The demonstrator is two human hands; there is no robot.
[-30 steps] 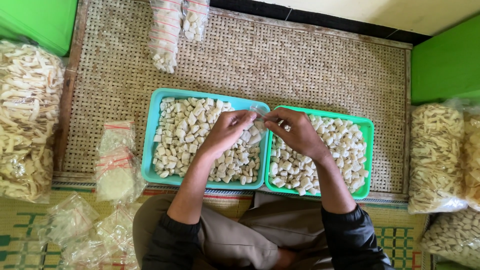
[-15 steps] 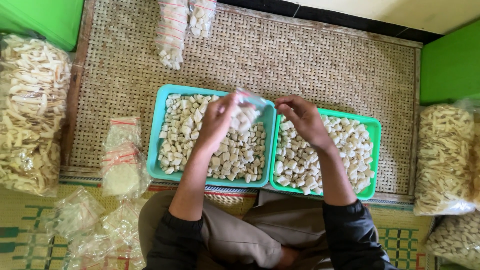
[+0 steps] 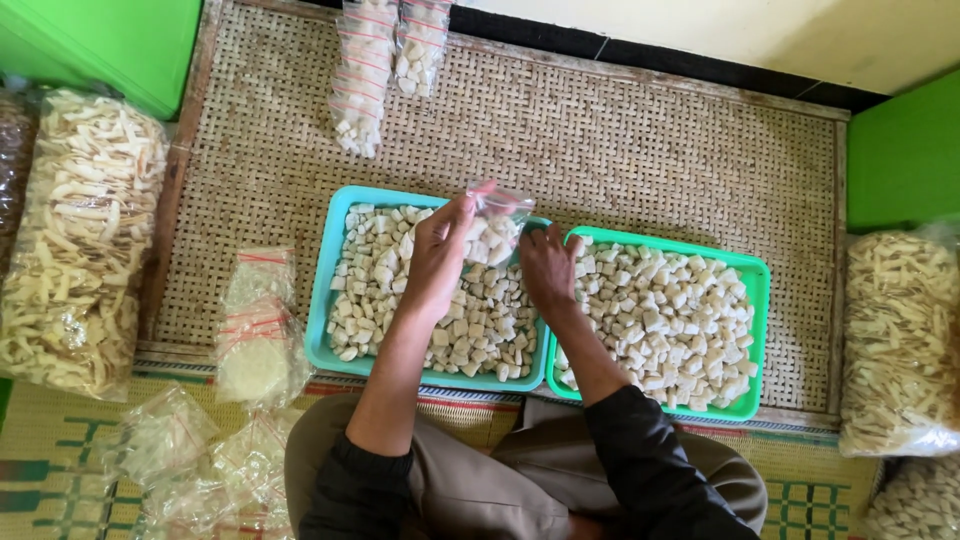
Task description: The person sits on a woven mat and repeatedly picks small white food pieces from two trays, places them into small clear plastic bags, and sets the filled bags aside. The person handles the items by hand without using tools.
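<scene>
My left hand (image 3: 437,252) holds up a small clear plastic bag (image 3: 498,212) over a teal tray (image 3: 325,300) filled with pale cracker pieces (image 3: 375,275). My right hand (image 3: 548,268) reaches down just to the right of the bag, fingers spread above the seam between the teal tray and a green tray (image 3: 756,330) that also holds pale pieces (image 3: 670,320). I cannot tell whether the right hand touches the bag. Both forearms wear dark sleeves.
Both trays sit on a woven mat (image 3: 650,140). Filled small packets (image 3: 375,70) lie at the back, flat plastic bags (image 3: 255,330) at the left. Big bags of pale strips stand at the left (image 3: 75,240) and right (image 3: 900,340). Green bins (image 3: 110,40) stand at the corners.
My left hand has lifted the small bag higher and upright over the teal tray. My right hand has dropped from the bag's mouth toward the tray edges.
</scene>
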